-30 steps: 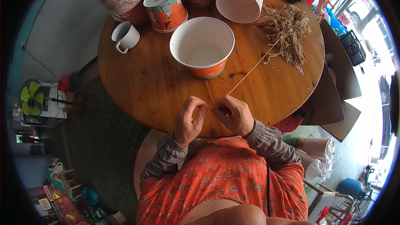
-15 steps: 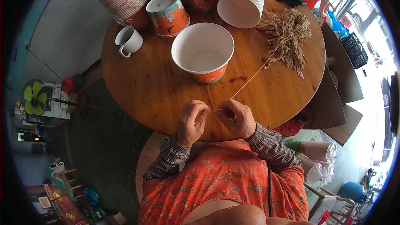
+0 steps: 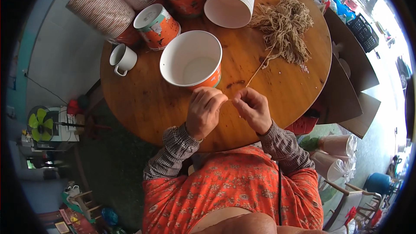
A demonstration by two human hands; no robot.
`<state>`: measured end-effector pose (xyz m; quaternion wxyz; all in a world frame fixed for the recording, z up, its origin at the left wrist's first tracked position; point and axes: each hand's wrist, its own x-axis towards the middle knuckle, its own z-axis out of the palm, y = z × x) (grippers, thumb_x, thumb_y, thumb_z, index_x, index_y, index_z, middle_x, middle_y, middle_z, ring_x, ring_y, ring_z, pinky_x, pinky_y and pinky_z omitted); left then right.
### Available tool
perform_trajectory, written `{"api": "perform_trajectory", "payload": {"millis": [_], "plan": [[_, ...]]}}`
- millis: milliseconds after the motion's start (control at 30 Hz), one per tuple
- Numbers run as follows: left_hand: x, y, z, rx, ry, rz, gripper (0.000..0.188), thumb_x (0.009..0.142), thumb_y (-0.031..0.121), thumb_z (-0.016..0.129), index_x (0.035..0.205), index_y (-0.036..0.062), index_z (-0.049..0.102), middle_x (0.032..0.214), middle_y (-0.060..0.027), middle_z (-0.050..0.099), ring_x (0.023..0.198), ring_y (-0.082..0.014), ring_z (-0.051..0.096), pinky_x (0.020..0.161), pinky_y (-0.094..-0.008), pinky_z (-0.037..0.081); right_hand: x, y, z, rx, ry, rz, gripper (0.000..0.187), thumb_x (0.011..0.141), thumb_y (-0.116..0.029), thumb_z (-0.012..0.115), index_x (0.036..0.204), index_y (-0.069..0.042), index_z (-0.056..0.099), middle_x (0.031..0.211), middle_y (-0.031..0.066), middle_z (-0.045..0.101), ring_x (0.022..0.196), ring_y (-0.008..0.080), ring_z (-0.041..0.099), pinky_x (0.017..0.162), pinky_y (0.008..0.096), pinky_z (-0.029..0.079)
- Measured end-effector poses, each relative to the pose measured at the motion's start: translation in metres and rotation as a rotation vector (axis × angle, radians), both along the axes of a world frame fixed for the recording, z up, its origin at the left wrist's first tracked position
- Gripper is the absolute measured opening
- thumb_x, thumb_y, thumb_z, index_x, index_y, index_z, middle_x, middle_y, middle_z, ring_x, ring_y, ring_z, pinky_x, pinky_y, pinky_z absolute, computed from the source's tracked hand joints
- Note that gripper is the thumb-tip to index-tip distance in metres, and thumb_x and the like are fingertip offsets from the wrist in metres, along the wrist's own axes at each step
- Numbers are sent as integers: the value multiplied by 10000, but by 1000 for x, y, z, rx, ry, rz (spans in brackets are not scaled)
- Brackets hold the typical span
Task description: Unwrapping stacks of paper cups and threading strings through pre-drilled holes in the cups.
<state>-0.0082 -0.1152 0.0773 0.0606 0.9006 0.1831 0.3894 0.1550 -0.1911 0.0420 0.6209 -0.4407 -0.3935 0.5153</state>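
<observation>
My left hand (image 3: 203, 110) and my right hand (image 3: 253, 109) face each other over the near part of the round wooden table. Both pinch a thin tan string (image 3: 256, 73), its short stretch passing between the fingertips. From my right hand the string runs up to a loose, tangled heap of tan string (image 3: 286, 32) at the right. Just beyond my left hand stands a large paper bucket (image 3: 190, 58), white inside and orange outside, with its mouth up. The exact part of the string within my fingers is too small to make out.
A white mug (image 3: 124, 58) sits at the table's left edge. Behind the bucket are an upturned orange bucket (image 3: 157, 27), tall stacks of paper buckets (image 3: 100, 8) and a white nested stack (image 3: 230, 1). Cardboard boxes (image 3: 344, 76) flank the table's right side; a green-bladed fan (image 3: 40, 123) stands far left.
Both hands have moved slightly away from my body, closer to the bucket, with the string still pinched between them. The whole view has turned a little, shifting the table's things leftward.
</observation>
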Motion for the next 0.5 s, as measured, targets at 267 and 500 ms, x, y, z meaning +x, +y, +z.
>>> {"api": "perform_trajectory", "payload": {"millis": [267, 500], "plan": [[49, 39, 30, 5, 188, 400, 599, 806, 234, 745, 1266, -15, 453, 1024, -174, 614, 926, -354, 608, 784, -418, 492, 22, 44, 0, 50, 198, -241, 103, 960, -140, 582, 939, -39, 572, 708, -13, 563, 551, 49, 514, 486, 197, 421], [12, 30, 31, -395, 33, 326, 285, 862, 96, 647, 1138, 31, 615, 1010, -178, 680, 882, -338, 676, 743, -390, 541, -2, 60, 0, 231, 295, -253, 119, 974, -128, 562, 1009, -14, 569, 884, 41, 630, 702, 96, 625, 623, 230, 519]]}}
